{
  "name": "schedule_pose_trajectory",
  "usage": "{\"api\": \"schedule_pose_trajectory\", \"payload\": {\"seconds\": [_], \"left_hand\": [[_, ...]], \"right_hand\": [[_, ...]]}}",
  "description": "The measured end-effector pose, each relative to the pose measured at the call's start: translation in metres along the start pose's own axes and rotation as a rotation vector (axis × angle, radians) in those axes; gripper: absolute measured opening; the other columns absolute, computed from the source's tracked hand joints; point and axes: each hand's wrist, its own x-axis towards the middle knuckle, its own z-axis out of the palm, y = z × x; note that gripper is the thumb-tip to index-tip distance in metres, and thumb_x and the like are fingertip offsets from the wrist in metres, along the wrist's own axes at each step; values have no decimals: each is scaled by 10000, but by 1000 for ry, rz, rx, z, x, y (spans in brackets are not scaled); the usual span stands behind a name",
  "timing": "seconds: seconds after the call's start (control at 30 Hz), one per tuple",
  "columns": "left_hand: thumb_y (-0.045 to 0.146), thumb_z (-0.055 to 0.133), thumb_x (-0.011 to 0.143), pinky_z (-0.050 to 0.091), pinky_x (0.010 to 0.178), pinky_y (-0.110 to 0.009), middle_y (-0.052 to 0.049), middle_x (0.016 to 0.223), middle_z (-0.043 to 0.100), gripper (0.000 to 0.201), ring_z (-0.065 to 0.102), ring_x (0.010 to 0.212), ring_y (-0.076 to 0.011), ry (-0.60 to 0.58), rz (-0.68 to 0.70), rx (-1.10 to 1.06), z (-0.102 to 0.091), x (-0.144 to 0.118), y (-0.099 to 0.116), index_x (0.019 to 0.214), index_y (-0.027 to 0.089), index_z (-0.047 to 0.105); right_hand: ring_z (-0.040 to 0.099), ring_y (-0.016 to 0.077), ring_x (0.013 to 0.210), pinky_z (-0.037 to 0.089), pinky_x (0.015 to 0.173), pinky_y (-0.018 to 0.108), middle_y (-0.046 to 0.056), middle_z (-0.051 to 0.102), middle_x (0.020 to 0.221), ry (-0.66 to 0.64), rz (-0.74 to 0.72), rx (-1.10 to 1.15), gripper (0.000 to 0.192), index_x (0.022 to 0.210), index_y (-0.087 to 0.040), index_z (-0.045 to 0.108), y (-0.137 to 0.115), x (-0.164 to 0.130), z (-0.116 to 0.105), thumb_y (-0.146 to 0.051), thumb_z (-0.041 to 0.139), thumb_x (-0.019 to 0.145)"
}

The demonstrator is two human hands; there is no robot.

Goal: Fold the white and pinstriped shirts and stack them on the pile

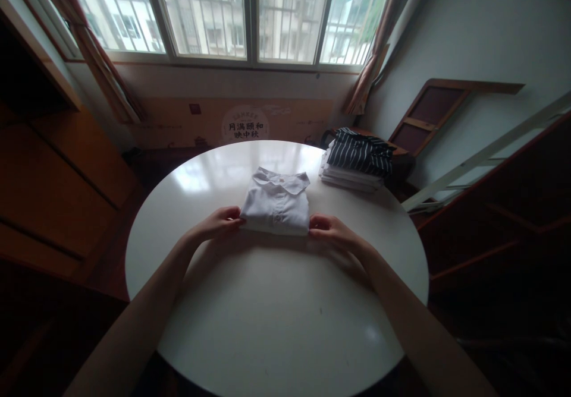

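Folded white cotton shirt [276, 204], crisp rectangle

Two bare forearms enter from the lower corners of the frame, sleeveless as far as the picture reaches. The left hand [218, 223] and right hand [332, 231] show no rings, watch, bracelet or gloves.

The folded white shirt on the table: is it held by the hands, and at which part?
Yes. The left hand grips the folded white shirt at its near left corner, the right hand at its near right corner.
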Motion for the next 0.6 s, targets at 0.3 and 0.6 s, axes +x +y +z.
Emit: {"api": "schedule_pose_trajectory", "payload": {"seconds": [0.3,0.6], "left_hand": [[438,578,658,357,509,-203,7,667,522,316,452,594,-102,-5,-18,14,0,0,0,743,135,552],[398,603,632,358,502,-204,17,628,509,282,452,565,-93,37,-58,-29,1,2,0,685,132,524]], "right_hand": [[537,156,737,420,656,256,27,592,804,4,2,-2,217,819,-154,602,1,1,0,-320,591,679],[519,152,725,407,640,244,31,566,790,35,-35,-109,151,754,-156,597,-1,1,0,-291,566,694]]}}
